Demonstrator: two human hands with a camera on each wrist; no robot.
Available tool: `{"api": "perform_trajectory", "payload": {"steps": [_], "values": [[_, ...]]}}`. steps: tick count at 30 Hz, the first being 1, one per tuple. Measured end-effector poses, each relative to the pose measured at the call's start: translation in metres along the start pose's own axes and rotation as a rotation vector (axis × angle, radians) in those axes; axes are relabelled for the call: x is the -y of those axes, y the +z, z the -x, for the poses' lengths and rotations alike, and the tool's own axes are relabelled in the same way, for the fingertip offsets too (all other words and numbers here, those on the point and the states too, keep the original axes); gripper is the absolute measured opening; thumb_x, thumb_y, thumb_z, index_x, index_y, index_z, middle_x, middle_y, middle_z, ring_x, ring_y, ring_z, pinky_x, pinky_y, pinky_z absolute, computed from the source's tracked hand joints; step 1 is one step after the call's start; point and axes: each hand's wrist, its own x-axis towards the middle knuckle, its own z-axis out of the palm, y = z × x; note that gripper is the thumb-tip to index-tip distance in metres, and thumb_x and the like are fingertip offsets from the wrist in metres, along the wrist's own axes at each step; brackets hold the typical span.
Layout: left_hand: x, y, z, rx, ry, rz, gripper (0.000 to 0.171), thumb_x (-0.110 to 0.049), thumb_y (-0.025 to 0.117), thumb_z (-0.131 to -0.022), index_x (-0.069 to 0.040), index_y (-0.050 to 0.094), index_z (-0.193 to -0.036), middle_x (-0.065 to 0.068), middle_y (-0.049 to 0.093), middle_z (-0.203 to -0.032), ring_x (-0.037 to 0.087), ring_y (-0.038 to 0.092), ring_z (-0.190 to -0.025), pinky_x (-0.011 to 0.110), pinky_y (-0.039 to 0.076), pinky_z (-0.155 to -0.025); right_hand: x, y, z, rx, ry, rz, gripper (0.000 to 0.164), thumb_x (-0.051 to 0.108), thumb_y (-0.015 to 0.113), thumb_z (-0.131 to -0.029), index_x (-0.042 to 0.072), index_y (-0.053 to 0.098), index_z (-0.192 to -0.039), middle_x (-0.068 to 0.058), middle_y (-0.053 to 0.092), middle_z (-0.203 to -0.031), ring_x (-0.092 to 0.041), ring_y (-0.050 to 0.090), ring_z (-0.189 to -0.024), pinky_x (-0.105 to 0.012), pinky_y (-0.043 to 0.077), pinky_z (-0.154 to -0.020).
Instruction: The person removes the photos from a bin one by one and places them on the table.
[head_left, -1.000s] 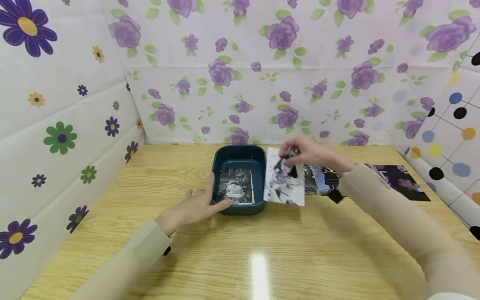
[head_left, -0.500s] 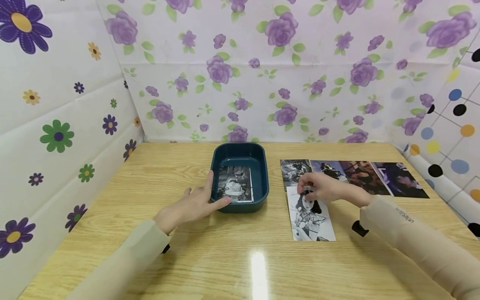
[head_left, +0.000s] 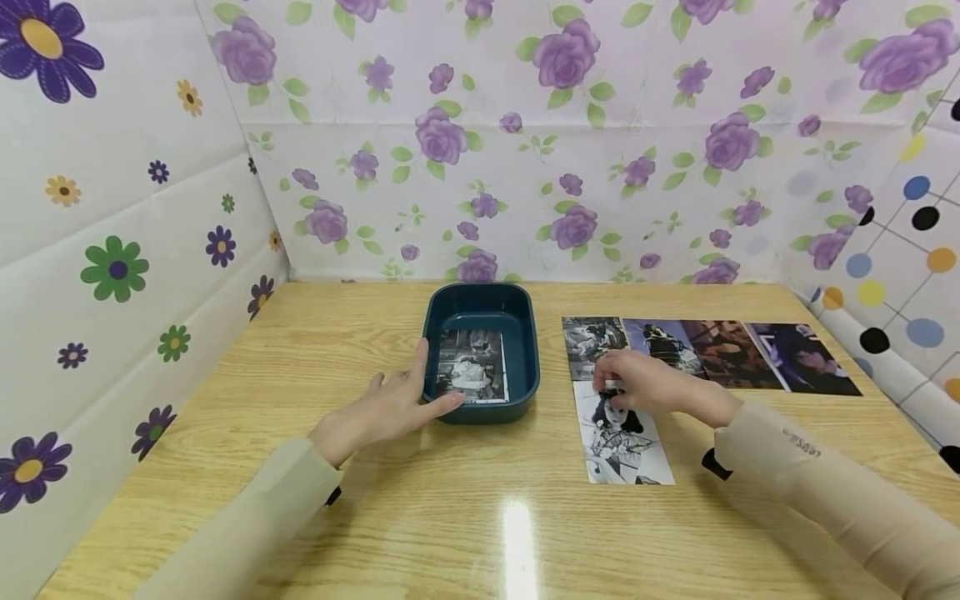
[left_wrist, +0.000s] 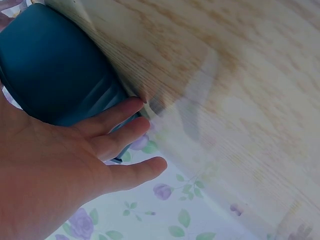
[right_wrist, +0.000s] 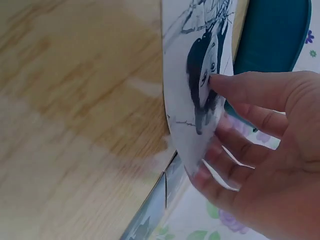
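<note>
A black-and-white portrait print (head_left: 624, 442) is pinched near its top edge by the right hand (head_left: 652, 383), with the thumb laid on its picture side and the fingers set behind. In the right wrist view the card is seen to be bowed by this grip. The print is held over the right half of the wood-grain table (head_left: 360, 517), its top edge brought up to the lower edge of a black-and-white street print (head_left: 592, 337); whether the two overlap cannot be told.

A row of four is begun by that street print and continued rightward by a blue-violet print (head_left: 663, 343), a reddish-brown print (head_left: 727, 354) and a dark purple print (head_left: 806, 358), the last being placed near the table's right edge.

Left of the far edge's middle, a teal plastic basin (head_left: 483, 300) is set. Its left wall is touched by the left hand (head_left: 382, 417), whose fingers are extended and spread, with the thumb reached across the near left corner of the rim. Inside, toward the basin's near wall, a black-and-white print with white lettering (head_left: 472, 367) is laid face up.

Behind the table's far edge, a purple-rose sheet (head_left: 442, 137) is hung.
</note>
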Motion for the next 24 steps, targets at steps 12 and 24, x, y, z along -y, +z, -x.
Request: {"api": "perform_trajectory", "payload": {"steps": [12,24], "values": [[-0.001,-0.001,0.0,0.004,0.001,0.0,0.113,-0.084,0.035,-0.081,-0.018,-0.022,-0.152,0.016,0.033,-0.155,0.039,0.026,-0.145,0.069,0.002,-0.114,0.013,-0.016,-0.026,-0.099,-0.045,-0.094,0.016,0.004,0.071,-0.082,0.015,0.06,-0.079,0.003,0.054,-0.072,-0.007,0.044,-0.063,-0.023,0.039,-0.058],[0.0,0.0,0.0,0.001,-0.004,-0.007,0.112,-0.083,0.035,-0.083,-0.017,-0.022,-0.152,0.017,0.036,-0.153,0.037,0.03,-0.144,0.07,0.004,-0.112,0.039,-0.04,-0.151,-0.003,-0.069,-0.342,0.013,0.017,0.071,-0.088,0.01,0.064,-0.096,-0.004,0.065,-0.088,-0.018,0.059,-0.079,-0.031,0.05,-0.074]]}}
